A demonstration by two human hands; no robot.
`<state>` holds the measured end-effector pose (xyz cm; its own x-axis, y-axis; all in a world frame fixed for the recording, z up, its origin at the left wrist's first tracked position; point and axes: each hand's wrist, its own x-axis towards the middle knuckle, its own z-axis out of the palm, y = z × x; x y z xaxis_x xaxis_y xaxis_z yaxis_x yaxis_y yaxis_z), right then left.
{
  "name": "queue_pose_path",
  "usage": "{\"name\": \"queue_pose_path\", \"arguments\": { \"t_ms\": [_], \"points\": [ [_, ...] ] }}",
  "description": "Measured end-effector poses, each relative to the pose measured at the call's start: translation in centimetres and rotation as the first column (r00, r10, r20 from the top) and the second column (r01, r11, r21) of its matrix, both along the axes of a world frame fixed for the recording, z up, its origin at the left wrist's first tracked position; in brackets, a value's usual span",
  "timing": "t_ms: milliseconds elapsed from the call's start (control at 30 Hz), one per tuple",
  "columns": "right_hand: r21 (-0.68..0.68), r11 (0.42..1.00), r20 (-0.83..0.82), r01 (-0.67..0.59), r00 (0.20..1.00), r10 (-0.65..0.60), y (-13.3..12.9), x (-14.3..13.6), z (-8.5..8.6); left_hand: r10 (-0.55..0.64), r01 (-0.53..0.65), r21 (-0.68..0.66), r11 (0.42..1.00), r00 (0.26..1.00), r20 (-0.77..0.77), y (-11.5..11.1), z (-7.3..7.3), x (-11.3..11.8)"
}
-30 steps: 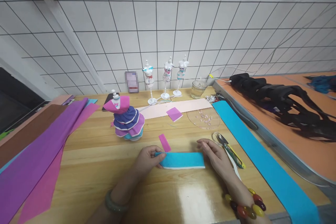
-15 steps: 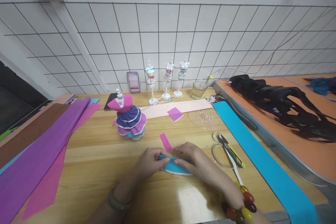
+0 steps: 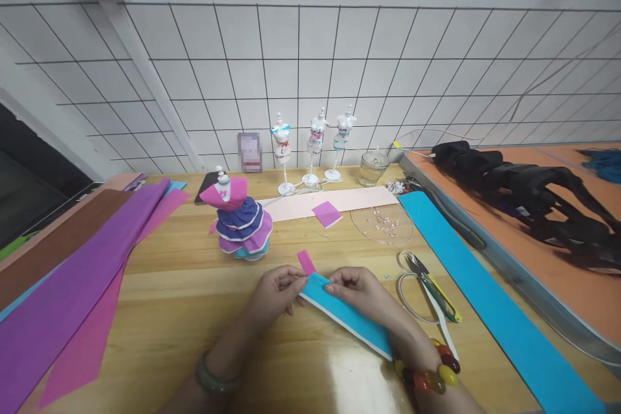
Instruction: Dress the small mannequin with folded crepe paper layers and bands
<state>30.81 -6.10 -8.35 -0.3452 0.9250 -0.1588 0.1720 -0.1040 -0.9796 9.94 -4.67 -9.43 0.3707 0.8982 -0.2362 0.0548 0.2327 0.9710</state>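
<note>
A blue strip with a white edge point(image 3: 347, 314) stretches between my hands and slants down to the right, over the wooden table. My left hand point(image 3: 276, 294) pinches its upper left end between thumb and fingers. Along the top edge, a little to the right, my right hand point(image 3: 361, 291) grips the strip with thumb and forefinger; its far end runs under my right wrist. A small magenta strip point(image 3: 306, 262) lies just beyond the left end. Farther off, a purple square point(image 3: 326, 213) rests partly on a long pale pink strip point(image 3: 286, 208).
A mini dress form in a ruffled dress point(image 3: 240, 223) stands at left, before several purple and pink sheets point(image 3: 82, 297). White dress forms point(image 3: 315, 139) and a glass point(image 3: 372, 169) line the back. Scissors point(image 3: 431, 284), scattered beads point(image 3: 385, 223) and a long blue strip point(image 3: 475, 278) lie right.
The blue piece was curved and bunched between my hands; now it lies straighter, more of it showing toward the lower right. My fingers have shifted to its upper left end.
</note>
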Motion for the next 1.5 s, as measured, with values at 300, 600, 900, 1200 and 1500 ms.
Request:
{"name": "queue_pose_path", "arguments": {
  "t_ms": [300, 600, 900, 1200, 1500],
  "points": [
    [0.018, 0.999, -0.046, 0.035, 0.998, -0.034, -0.4, -1.5, -0.1, -0.074, 0.076, -0.022, 0.997, 0.995, 0.068, -0.4, -0.8, 0.1],
    [-0.018, 0.999, -0.05, 0.04, 0.998, -0.041, -0.5, -2.1, -0.1, -0.06, 0.061, -0.02, 0.998, 0.998, 0.028, -0.6, -0.7, 0.2],
    [-0.004, 0.988, -0.055, 0.152, 0.987, -0.152, -0.3, -2.5, -0.7, -0.014, 0.019, -0.04, 0.999, 0.994, 0.108, -0.5, -0.3, 0.1],
    [-0.071, 0.984, -0.112, 0.161, 0.979, -0.168, -0.5, -2.8, -0.1, -0.004, 0.01, -0.061, 0.998, 0.995, 0.104, -0.5, -0.3, 0.2],
    [-0.115, 0.976, -0.146, 0.187, 0.968, -0.202, -0.5, -2.9, -0.5, -0.022, 0.028, -0.056, 0.998, 0.994, 0.106, -0.5, -0.8, 0.4]
  ]
}}
